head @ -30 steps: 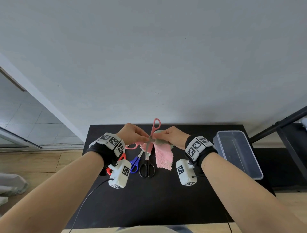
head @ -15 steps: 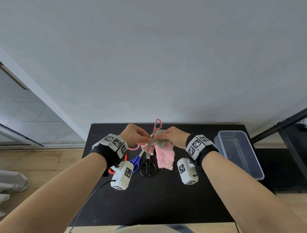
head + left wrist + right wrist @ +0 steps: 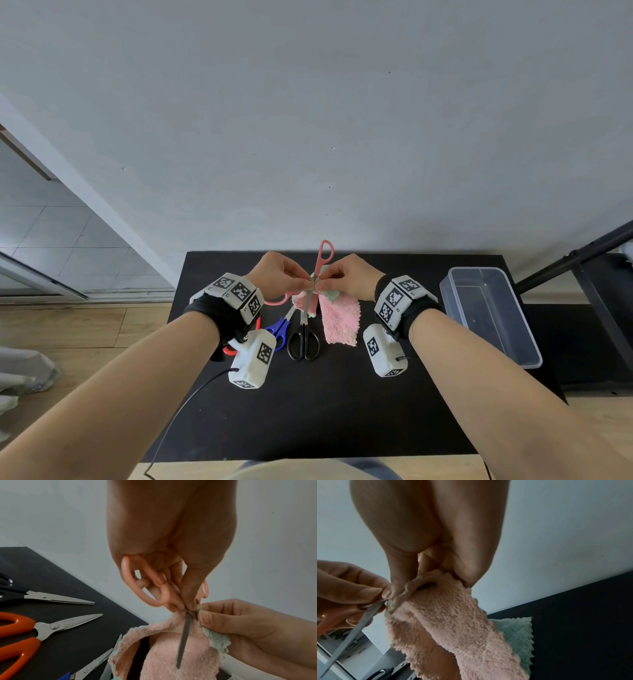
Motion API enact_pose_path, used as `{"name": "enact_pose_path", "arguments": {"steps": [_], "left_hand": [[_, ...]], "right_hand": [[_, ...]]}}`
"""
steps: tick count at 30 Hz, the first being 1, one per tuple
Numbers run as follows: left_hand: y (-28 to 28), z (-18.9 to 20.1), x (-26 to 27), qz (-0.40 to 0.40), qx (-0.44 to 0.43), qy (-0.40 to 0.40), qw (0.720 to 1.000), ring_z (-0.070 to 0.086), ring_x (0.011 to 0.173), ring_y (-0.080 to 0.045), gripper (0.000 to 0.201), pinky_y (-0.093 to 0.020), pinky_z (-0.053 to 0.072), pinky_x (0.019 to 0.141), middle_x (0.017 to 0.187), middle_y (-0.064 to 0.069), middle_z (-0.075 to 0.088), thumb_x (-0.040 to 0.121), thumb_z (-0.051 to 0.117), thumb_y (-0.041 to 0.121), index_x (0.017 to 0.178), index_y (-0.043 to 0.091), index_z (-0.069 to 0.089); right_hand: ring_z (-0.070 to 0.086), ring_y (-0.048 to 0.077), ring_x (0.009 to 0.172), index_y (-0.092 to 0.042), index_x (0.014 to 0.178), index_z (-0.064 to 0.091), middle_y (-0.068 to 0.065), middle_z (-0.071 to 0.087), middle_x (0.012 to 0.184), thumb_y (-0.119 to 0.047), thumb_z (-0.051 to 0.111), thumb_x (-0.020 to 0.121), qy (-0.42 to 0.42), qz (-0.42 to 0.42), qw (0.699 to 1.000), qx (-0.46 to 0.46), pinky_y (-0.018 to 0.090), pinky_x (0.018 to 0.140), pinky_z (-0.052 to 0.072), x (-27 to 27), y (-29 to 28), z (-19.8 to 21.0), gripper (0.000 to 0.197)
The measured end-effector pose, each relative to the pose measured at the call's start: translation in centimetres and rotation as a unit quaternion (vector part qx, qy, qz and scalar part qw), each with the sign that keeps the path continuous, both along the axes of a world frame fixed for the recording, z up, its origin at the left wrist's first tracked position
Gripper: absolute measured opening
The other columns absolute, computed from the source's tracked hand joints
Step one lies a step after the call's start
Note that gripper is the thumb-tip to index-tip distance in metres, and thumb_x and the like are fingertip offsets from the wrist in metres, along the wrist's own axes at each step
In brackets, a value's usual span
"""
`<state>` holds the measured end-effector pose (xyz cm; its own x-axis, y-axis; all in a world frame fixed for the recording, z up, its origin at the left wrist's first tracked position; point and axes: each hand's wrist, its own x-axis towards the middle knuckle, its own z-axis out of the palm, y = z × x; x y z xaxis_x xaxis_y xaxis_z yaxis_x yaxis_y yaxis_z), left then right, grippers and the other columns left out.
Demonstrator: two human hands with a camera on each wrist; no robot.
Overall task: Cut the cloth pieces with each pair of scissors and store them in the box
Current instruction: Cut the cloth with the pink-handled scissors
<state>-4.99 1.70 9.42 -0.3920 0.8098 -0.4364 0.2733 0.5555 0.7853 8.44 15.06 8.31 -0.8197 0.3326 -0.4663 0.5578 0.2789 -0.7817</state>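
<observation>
We are holding the pink scissors [image 3: 317, 274] above the black surface [image 3: 342, 411], our left hand [image 3: 277, 275] pinching them near the pivot, blades pointing down. Our right hand [image 3: 349, 277] is pinching the pink cloth [image 3: 340, 322] at its top edge; the rest is hanging. The cloth looks soft, light and floppy, so gripping close beside the blades should keep it taut. The box [image 3: 493, 315] is waiting on the right.

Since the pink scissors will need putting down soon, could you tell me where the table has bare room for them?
Bare black table runs along the near edge, in front of the black scissors. Another bare strip lies between the pink cloth and the clear box. It is crowded below the hands, where the blue scissors and orange scissors lie close together.
</observation>
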Motion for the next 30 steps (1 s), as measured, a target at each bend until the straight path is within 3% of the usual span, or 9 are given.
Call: {"name": "enact_pose_path", "arguments": {"steps": [3,6,11,18,25,28,30], "left_hand": [[0.0,0.3,-0.1,-0.007,0.001,-0.001,1.0,0.064,0.07,-0.005,0.005,-0.009,0.049,0.067,0.075,0.002,0.071,0.08,0.073,0.015,0.084,0.012,0.075],[0.1,0.4,-0.1,-0.009,0.004,0.003,1.0,0.065,0.07,-0.006,0.004,-0.012,0.051,0.071,0.076,0.001,0.071,0.08,0.072,0.014,0.083,0.013,0.074],[-0.1,0.3,-0.1,-0.011,-0.001,0.014,1.0,0.064,0.069,-0.009,0.005,-0.016,0.051,0.072,0.077,-0.005,0.072,0.081,0.072,0.012,0.084,0.011,0.075],[-0.2,0.3,-0.1,-0.007,0.002,0.013,1.0,0.064,0.069,-0.011,0.007,-0.021,0.053,0.075,0.083,-0.012,0.073,0.08,0.073,0.012,0.086,0.009,0.075],[-0.2,0.2,-0.1,0.002,-0.001,0.005,1.0,0.063,0.069,-0.011,0.007,-0.021,0.052,0.076,0.08,-0.009,0.073,0.08,0.073,0.013,0.085,0.01,0.075],[0.0,0.2,0.0,0.012,0.002,0.003,1.0,0.061,0.064,-0.006,0.007,-0.007,0.048,0.063,0.069,0.0,0.069,0.079,0.074,0.014,0.085,0.01,0.075],[0.0,0.2,0.1,0.02,0.003,0.001,1.0,0.061,0.064,-0.005,0.009,-0.005,0.046,0.059,0.069,0.001,0.069,0.079,0.074,0.015,0.086,0.009,0.075]], "right_hand": [[0.058,0.009,0.082,-0.013,0.096,0.074,0.006,0.07,0.1,-0.024,0.07,0.084,0.003,0.004,1.0,0.004,0.025,0.079,0.046,0.1,0.3,0.0,0.017],[0.056,0.005,0.076,-0.012,0.098,0.073,0.0,0.068,0.091,-0.023,0.068,0.085,0.005,0.007,1.0,0.016,0.018,0.071,0.044,0.3,0.6,0.0,0.018],[0.053,0.002,0.069,-0.011,0.098,0.073,-0.008,0.062,0.077,-0.019,0.068,0.086,0.003,0.005,1.0,0.025,0.016,0.067,0.041,0.7,0.8,-0.3,0.016],[0.05,0.001,0.061,-0.006,0.098,0.073,-0.007,0.059,0.07,-0.018,0.069,0.085,0.007,-0.01,0.999,0.031,0.004,0.053,0.037,1.1,1.4,-0.7,0.018],[0.051,0.003,0.063,-0.004,0.1,0.072,-0.005,0.06,0.073,-0.017,0.069,0.085,0.002,-0.023,0.999,0.039,0.004,0.053,0.039,1.4,2.1,-0.8,0.02],[0.055,0.008,0.072,-0.007,0.099,0.073,0.001,0.065,0.083,-0.02,0.07,0.085,-0.005,-0.031,0.999,0.041,0.014,0.065,0.044,1.4,2.4,-1.0,0.02],[0.058,0.012,0.08,-0.008,0.1,0.073,0.008,0.069,0.094,-0.021,0.07,0.084,-0.006,-0.042,0.998,0.042,0.019,0.071,0.046,1.6,2.6,-1.1,0.021]]}}
